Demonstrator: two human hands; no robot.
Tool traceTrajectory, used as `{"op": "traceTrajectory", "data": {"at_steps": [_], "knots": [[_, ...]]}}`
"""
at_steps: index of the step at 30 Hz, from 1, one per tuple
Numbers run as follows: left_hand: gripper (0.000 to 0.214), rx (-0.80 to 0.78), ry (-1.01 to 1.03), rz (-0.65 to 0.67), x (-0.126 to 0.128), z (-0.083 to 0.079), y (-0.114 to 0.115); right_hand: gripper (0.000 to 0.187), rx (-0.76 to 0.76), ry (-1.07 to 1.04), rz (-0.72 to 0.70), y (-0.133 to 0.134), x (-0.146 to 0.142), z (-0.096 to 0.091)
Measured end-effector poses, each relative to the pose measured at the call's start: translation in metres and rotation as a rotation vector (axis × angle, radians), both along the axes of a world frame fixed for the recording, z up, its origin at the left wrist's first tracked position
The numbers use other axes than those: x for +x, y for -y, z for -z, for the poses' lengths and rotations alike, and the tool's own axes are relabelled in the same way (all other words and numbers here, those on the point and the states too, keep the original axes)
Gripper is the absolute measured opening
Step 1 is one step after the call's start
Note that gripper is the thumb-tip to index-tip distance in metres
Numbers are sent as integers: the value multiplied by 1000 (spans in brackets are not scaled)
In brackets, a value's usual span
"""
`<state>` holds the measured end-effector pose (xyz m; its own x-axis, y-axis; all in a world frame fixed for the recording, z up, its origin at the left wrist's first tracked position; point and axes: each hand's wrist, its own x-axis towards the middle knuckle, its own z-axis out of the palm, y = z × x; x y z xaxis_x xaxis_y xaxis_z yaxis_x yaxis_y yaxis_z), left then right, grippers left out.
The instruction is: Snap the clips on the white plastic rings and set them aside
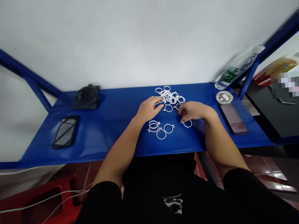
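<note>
A heap of white curtain rings (167,97) with small eyelets lies on the blue table near the wall. My left hand (148,110) is at the heap's left edge, thumb and fingers apart, with nothing visible between them. Right of the heap, my right hand (195,110) pinches one white curtain ring (188,126) low over the tabletop; its fingertips partly cover the ring. Closer to me, several separate rings (161,134) lie in a loose group between my forearms, two of them overlapping.
A black phone (65,132) and a crumpled black bag (87,97) are on the left of the blue table (108,124). On the right are a coiled white cable (224,97), a blurred-out phone (234,118) and a leaning water bottle (236,69). Blue frame bars flank both sides.
</note>
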<state>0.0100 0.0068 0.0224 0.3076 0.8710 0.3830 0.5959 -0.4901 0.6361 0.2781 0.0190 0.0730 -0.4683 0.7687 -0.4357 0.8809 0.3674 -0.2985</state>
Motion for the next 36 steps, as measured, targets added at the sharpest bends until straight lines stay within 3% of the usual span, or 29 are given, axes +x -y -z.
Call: {"op": "traceTrajectory", "data": {"at_steps": [3, 6, 10, 13, 17, 21, 26, 29, 32, 36], "knots": [[29, -35, -33, 11, 0, -2, 1, 25, -22, -22, -31, 0, -4, 6], [26, -43, -41, 14, 1, -4, 1, 16, -16, -186, -53, 1, -9, 11], [27, -37, -24, 74, 7, -1, 3, 6, 228, -607, 51, 4, -19, 13], [19, 13, 25, 124, 11, 1, 6, 15, 356, -865, 141, 8, -30, 15], [14, 46, 92, 150, 12, 2, 5, 23, 307, -1073, 202, 10, -45, 24], [13, -35, 191, 182, 9, 3, 1, 35, 174, -1189, 246, 11, -53, 30], [13, -166, 255, 185, 6, 4, -2, 27, 166, -1167, 162, 16, -54, 26], [23, -228, 243, 136, -6, 1, -5, 19, 353, -1051, 149, 15, -48, 23], [31, -320, 79, 222, -27, -2, -10, 14, 582, -858, 189, 7, -37, 23], [41, -470, -243, 352, -45, -1, -16, 19, 637, -583, 238, -7, -22, 27]]}}
